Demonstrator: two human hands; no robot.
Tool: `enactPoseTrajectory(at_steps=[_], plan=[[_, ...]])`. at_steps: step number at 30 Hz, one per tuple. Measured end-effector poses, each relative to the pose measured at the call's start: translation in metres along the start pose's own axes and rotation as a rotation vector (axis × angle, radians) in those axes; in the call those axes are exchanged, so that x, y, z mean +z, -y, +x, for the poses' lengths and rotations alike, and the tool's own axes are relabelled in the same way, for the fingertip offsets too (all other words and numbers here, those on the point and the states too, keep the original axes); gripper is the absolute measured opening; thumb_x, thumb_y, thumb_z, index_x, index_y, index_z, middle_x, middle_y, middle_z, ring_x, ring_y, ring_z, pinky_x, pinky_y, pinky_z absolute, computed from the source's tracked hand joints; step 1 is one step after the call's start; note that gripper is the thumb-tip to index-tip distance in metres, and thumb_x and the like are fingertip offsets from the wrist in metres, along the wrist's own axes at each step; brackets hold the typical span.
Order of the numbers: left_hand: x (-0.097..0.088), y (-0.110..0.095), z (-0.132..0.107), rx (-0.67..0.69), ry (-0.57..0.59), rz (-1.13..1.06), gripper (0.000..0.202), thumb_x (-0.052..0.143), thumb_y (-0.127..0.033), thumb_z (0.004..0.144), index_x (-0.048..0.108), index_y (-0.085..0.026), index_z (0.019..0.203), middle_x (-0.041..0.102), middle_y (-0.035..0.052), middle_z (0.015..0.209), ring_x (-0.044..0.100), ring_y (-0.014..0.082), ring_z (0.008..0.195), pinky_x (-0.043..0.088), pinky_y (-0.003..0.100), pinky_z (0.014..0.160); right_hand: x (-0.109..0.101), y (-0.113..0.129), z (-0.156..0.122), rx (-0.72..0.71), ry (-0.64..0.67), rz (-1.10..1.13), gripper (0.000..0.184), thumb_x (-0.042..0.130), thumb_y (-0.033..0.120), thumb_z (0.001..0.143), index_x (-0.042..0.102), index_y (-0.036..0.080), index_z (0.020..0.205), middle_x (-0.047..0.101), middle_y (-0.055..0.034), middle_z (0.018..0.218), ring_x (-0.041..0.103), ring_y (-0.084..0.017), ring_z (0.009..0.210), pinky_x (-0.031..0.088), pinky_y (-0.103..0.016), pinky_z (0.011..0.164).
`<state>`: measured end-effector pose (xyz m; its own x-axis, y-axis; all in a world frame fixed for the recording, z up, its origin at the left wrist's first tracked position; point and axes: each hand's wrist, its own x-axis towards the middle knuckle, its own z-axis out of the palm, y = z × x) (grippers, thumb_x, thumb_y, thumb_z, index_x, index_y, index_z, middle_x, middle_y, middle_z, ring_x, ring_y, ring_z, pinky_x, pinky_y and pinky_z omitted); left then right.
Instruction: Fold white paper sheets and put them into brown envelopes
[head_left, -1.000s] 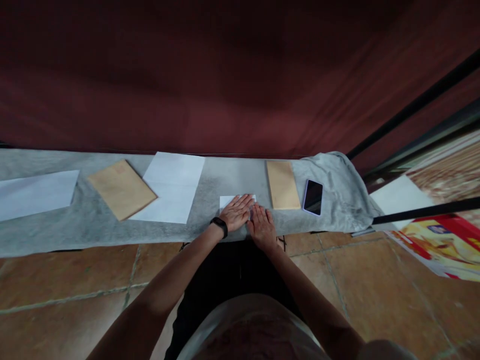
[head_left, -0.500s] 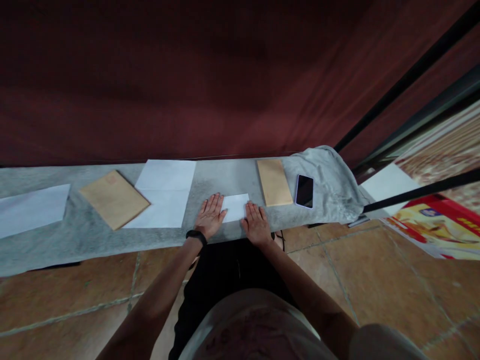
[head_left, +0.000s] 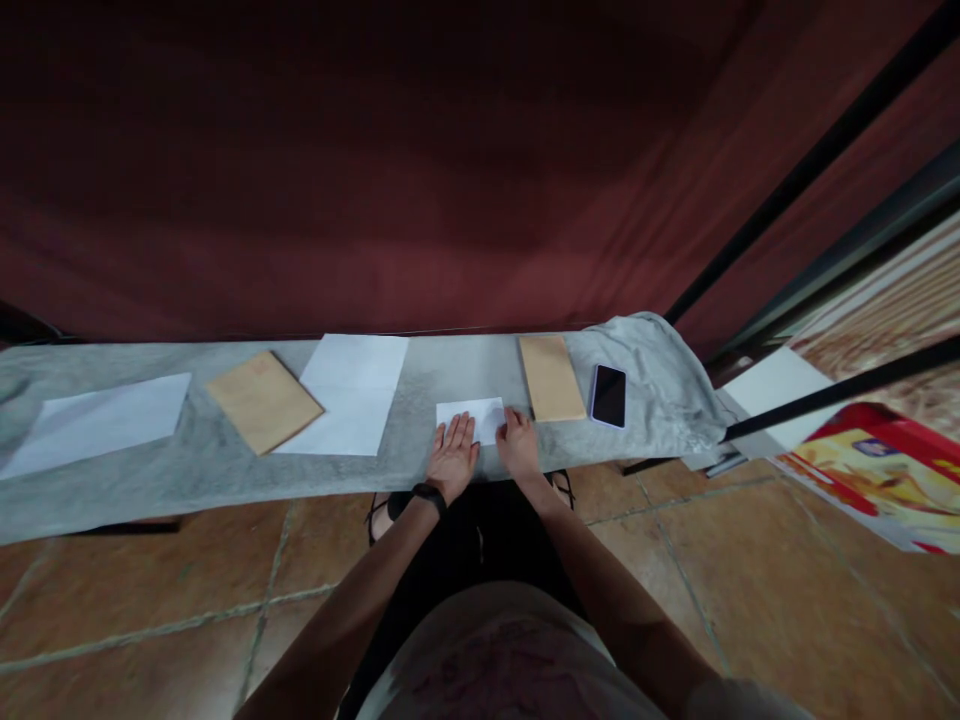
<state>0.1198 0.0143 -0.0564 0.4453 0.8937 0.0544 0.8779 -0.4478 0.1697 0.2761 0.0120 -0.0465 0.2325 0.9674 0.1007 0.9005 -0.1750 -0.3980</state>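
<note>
1. Left hand: I record the fingers extended, palm down, laid over the lower left of the small white paper; nothing is gripped.
2. Right hand: fingers curled inward at the paper's right edge. From my feed I cannot tell whether they pinch it.
3. Handling: I judge the paper light, thin and easily creased, liable to slide if pushed. Best hold, in my assessment: a light pinch at an edge or corner, the other palm steadying it.
4. Position: the paper lies flat on the cloth-covered surface, partly under the left fingers, its right edge at the right fingers.
5. Surroundings: right of it, a brown envelope, then a phone; left of it, a larger white sheet, partly overlapped by a second brown envelope.
</note>
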Motion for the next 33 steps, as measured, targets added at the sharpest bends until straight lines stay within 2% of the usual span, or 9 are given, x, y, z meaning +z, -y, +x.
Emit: enactPoseTrajectory(at_steps=[6,11,14,16,18,23,27,30,33], plan=[[-0.003,0.0,0.0,-0.011,0.037,0.007,0.06,0.026,-0.041,0.103,0.034,-0.011,0.155,0.029,0.011,0.163,0.017,0.0251,0.153,0.012,0.046,0.125,-0.009,0.009,0.024,0.198,0.117,0.269,0.033,0.053,0.016,0.087,0.066,0.013,0.117,0.071,-0.0136,0.107,0.067,-0.022,0.096,0.05,-0.029,0.087],[-0.007,-0.007,-0.001,-0.048,0.011,-0.041,0.063,0.036,-0.045,0.1,0.036,-0.012,0.154,0.032,0.0136,0.161,0.02,0.0272,0.153,0.013,0.048,0.125,-0.015,0.008,0.029,0.14,0.147,0.398,0.023,0.051,0.018,0.088,0.071,0.016,0.098,0.075,-0.0055,0.086,0.068,-0.017,0.078,0.052,-0.024,0.069],[-0.013,-0.013,-0.001,-0.11,-0.064,-0.176,0.066,0.045,-0.042,0.097,0.036,-0.009,0.153,0.036,0.0181,0.159,0.026,0.0293,0.151,0.018,0.048,0.124,-0.022,0.015,0.025,0.08,0.152,0.483,0.024,0.05,0.024,0.091,0.072,0.016,0.094,0.075,-0.0042,0.085,0.068,-0.016,0.074,0.052,-0.023,0.064],[-0.02,-0.018,0.002,-0.169,-0.162,-0.401,0.065,0.052,-0.037,0.094,0.038,-0.011,0.152,0.039,0.018,0.157,0.032,0.0298,0.148,0.023,0.047,0.123,-0.028,0.024,0.022,0.029,0.143,0.546,0.027,0.049,0.03,0.094,0.072,0.017,0.098,0.076,-0.004,0.088,0.069,-0.016,0.077,0.053,-0.023,0.067],[-0.029,-0.023,0.007,-0.251,-0.294,-0.785,0.058,0.056,-0.033,0.092,0.047,-0.016,0.147,0.048,0.0145,0.152,0.041,0.0284,0.143,0.029,0.045,0.121,-0.036,0.035,0.018,-0.051,0.116,0.65,0.031,0.047,0.037,0.096,0.072,0.019,0.104,0.076,-0.0041,0.095,0.07,-0.017,0.084,0.055,-0.025,0.075],[-0.046,-0.029,0.024,-0.541,-0.515,-1.58,0.043,0.042,-0.045,0.101,0.067,-0.015,0.12,0.072,0.0119,0.12,0.067,0.0233,0.112,0.053,0.037,0.099,-0.045,0.05,0.01,-0.195,-0.029,0.763,0.043,0.036,0.042,0.102,0.068,0.022,0.121,0.069,-0.0069,0.125,0.064,-0.019,0.116,0.049,-0.033,0.103],[-0.041,-0.029,0.027,-0.868,-0.469,-2.088,0.027,0.055,-0.037,0.098,0.069,-0.015,0.104,0.075,0.007,0.1,0.071,0.0153,0.086,0.057,0.023,0.073,-0.022,0.044,0.001,-0.299,-0.034,0.59,0.045,0.036,0.037,0.102,0.061,0.019,0.135,0.057,-0.0092,0.144,0.052,-0.02,0.134,0.039,-0.039,0.117],[-0.032,-0.028,0.026,-1.012,-0.382,-2.216,0.018,0.051,-0.024,0.1,0.066,-0.015,0.097,0.074,0.0037,0.09,0.07,0.0094,0.074,0.055,0.017,0.067,0.005,0.035,-0.008,-0.307,0.014,0.474,0.045,0.034,0.032,0.102,0.062,0.018,0.135,0.056,-0.0092,0.146,0.05,-0.02,0.136,0.039,-0.04,0.118],[-0.027,-0.025,0.028,-1.044,-0.31,-2.251,0.017,0.047,-0.017,0.1,0.063,-0.016,0.093,0.071,0.0027,0.081,0.068,0.008,0.067,0.054,0.015,0.062,0.025,0.026,-0.015,-0.302,0.019,0.394,0.046,0.034,0.03,0.102,0.061,0.014,0.135,0.055,-0.0122,0.146,0.05,-0.021,0.137,0.039,-0.042,0.117]])
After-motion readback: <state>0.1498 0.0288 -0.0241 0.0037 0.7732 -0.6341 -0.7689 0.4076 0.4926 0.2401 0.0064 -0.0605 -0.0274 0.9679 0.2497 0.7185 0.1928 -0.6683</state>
